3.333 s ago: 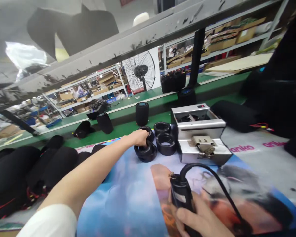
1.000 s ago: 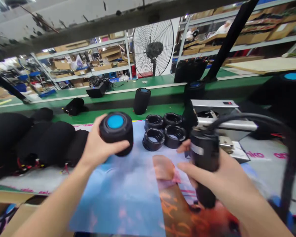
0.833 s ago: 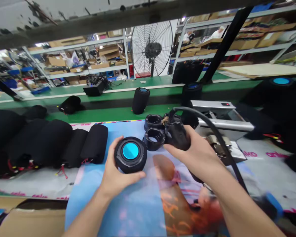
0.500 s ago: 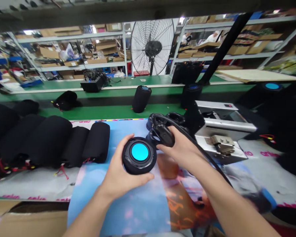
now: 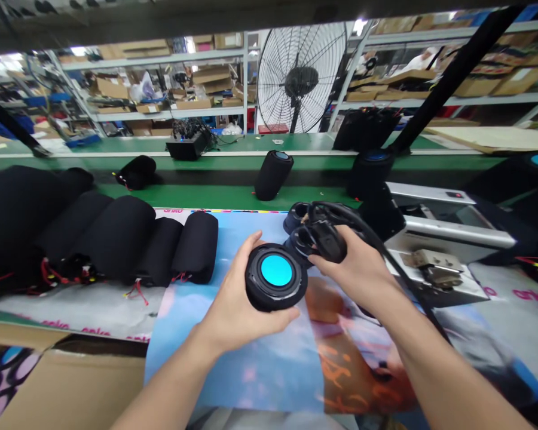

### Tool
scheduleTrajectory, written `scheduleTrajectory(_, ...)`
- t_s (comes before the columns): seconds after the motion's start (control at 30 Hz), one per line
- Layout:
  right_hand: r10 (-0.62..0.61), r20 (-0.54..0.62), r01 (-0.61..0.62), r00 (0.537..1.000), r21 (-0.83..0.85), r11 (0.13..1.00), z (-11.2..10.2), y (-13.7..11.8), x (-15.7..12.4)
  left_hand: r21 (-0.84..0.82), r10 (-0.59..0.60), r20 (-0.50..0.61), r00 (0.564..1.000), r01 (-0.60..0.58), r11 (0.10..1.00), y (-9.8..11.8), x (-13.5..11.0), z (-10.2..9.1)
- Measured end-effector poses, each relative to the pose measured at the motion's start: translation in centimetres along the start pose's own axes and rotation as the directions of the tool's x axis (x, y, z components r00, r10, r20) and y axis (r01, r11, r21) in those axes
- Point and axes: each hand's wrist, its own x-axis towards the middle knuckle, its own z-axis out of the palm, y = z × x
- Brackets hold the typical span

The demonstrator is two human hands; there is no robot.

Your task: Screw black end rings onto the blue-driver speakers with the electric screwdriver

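My left hand (image 5: 237,304) is wrapped round a black cylindrical speaker (image 5: 296,294) standing on end, its bright blue disc facing up. Just right of it, my right hand (image 5: 354,257) grips a black corded tool (image 5: 329,237); its working tip is hidden. A thick black cable (image 5: 381,251) loops from there and passes along my right forearm. Black plastic rings (image 5: 296,214) lie beside the tool, one of them close to the speaker's rim. Under both hands spreads a printed blue poster sheet (image 5: 224,358).
Several black fabric-covered cylinders (image 5: 121,233) with red wires lie at left. Another speaker (image 5: 273,176) stands on the green bench (image 5: 224,197). At right is a metal fixture (image 5: 448,239). A large fan (image 5: 301,80) and shelves are behind; a cardboard box (image 5: 89,388) sits at lower left.
The whole view has shifted, so the bench and hands appear farther right. Both hands keep their holds; the speaker tilts slightly differently.
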Motion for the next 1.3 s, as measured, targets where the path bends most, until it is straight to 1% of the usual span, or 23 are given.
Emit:
scheduleTrajectory(0.13, -0.045, -0.021, 0.047, 0.999, 0.114, 0.992, -1.7, -0.3, -1.0, 0.062, 0.071, 0.021, 0.997, -0.072, 0.995, -0.1, 0.4, -0.4)
scheduleTrajectory(0.23, -0.08, -0.041, 0.086, 0.996, 0.183, 0.979, -2.3, -0.2, -2.4, 0.117, 0.139, 0.016, 0.99, -0.14, 0.983, -0.5, 0.6, 0.0)
scheduleTrajectory(0.3, -0.075, -0.035, 0.082, 0.997, 0.237, 0.968, -2.1, -0.3, -3.7, 0.143, 0.166, -0.053, 0.985, -0.157, 0.977, -1.0, 0.2, 0.6)
scheduleTrajectory(0.37, -0.041, 0.026, 0.03, 0.999, 0.357, 0.934, -1.6, -0.7, -5.1, 0.119, 0.131, -0.128, 0.983, -0.116, 0.986, -1.7, -0.8, 1.3)
scheduleTrajectory(0.4, -0.024, 0.065, -0.006, 0.998, 0.431, 0.903, -1.3, -1.0, -5.8, 0.081, 0.097, -0.139, 0.986, -0.086, 0.993, -2.1, -1.6, 1.4)
scheduleTrajectory(0.43, -0.001, 0.093, -0.045, 0.996, 0.499, 0.866, -1.1, -1.3, -6.5, 0.031, 0.06, -0.119, 0.991, -0.057, 0.998, -2.4, -2.3, 1.3)
scheduleTrajectory(0.47, 0.026, 0.106, -0.081, 0.994, 0.552, 0.83, -0.9, -1.6, -7.1, -0.027, 0.029, -0.075, 0.997, -0.031, 0.999, -2.7, -3.0, 1.0)
scheduleTrajectory(0.53, 0.079, 0.09, -0.117, 0.993, 0.588, 0.8, -0.7, -2.2, -8.1, -0.141, -0.004, 0.05, 0.999, 0.011, 0.99, -3.0, -3.9, -0.3)
scheduleTrajectory(0.6, 0.125, 0.055, -0.135, 0.991, 0.556, 0.82, -0.9, -2.5, -8.8, -0.206, -0.025, 0.172, 0.985, 0.061, 0.977, -2.8, -3.8, -1.8)
scheduleTrajectory(0.63, 0.127, 0.047, -0.133, 0.991, 0.523, 0.842, -1.0, -2.6, -9.0, -0.215, -0.034, 0.216, 0.976, 0.082, 0.973, -2.6, -3.4, -2.4)
scheduleTrajectory(0.7, 0.114, 0.028, -0.114, 0.993, 0.459, 0.881, -1.4, -2.7, -9.3, -0.184, -0.038, 0.254, 0.966, 0.087, 0.979, -2.0, -2.4, -3.1)
scheduleTrajectory(0.77, 0.09, -0.009, -0.078, 0.996, 0.426, 0.901, -2.1, -2.7, -9.5, -0.145, -0.015, 0.217, 0.976, 0.047, 0.988, -1.5, -1.5, -2.5)
scheduleTrajectory(0.8, 0.072, -0.037, -0.051, 0.997, 0.404, 0.913, -2.4, -2.6, -9.5, -0.139, -0.003, 0.166, 0.986, 0.026, 0.99, -1.3, -1.2, -1.7)
scheduleTrajectory(0.87, 0.016, -0.115, 0.021, 0.993, 0.317, 0.948, -3.1, -2.5, -9.6, -0.149, 0.005, 0.005, 1.0, -0.004, 0.989, -1.3, -1.0, 0.4)
scheduleTrajectory(0.93, -0.112, -0.165, 0.143, 0.98, 0.189, 0.971, -3.6, -2.4, -9.6, -0.185, 0.006, -0.157, 0.988, -0.035, 0.982, -1.7, -1.1, 2.6)
scheduleTrajectory(0.97, -0.206, -0.159, 0.229, 0.965, 0.137, 0.964, -3.6, -2.4, -9.6, -0.201, 0.013, -0.201, 0.98, -0.054, 0.978, -1.9, -1.2, 3.5)
scheduleTrajectory(1.03, -0.4, -0.108, 0.409, 0.91, 0.079, 0.909, -3.4, -2.7, -9.7, -0.224, 0.039, -0.211, 0.977, -0.088, 0.971, -2.3, -1.4, 4.6)
scheduleTrajectory(1.07, -0.468, -0.074, 0.473, 0.88, 0.059, 0.879, -3.3, -3.0, -9.8, -0.233, 0.049, -0.193, 0.98, -0.094, 0.968, -2.3, -1.4, 4.8)
scheduleTrajectory(1.1, -0.504, -0.044, 0.505, 0.863, 0.032, 0.863, -3.2, -3.3, -9.8, -0.239, 0.053, -0.174, 0.983, -0.095, 0.966, -2.3, -1.5, 4.8)
scheduleTrajectory(1.13, -0.514, -0.025, 0.514, 0.857, 0.003, 0.858, -3.2, -3.7, -9.9, -0.242, 0.056, -0.159, 0.986, -0.093, 0.966, -2.1, -1.5, 4.7)
scheduleTrajectory(1.2, -0.492, 0.007, 0.492, 0.871, -0.014, 0.871, -3.6, -4.4, -9.8, -0.255, 0.041, -0.132, 0.99, -0.074, 0.964, -1.4, -1.6, 4.2)
scheduleTrajectory(1.23, -0.479, 0.015, 0.479, 0.878, 0.015, 0.878, -4.0, -4.6, -9.6, -0.266, 0.023, -0.117, 0.993, -0.054, 0.963, -1.0, -1.6, 3.9)
scheduleTrajectory(1.3, -0.451, 0.07, 0.439, 0.89, 0.137, 0.888, -5.2, -4.5, -8.6, -0.291, -0.01, -0.079, 0.997, -0.013, 0.957, -0.3, -1.7, 3.4)
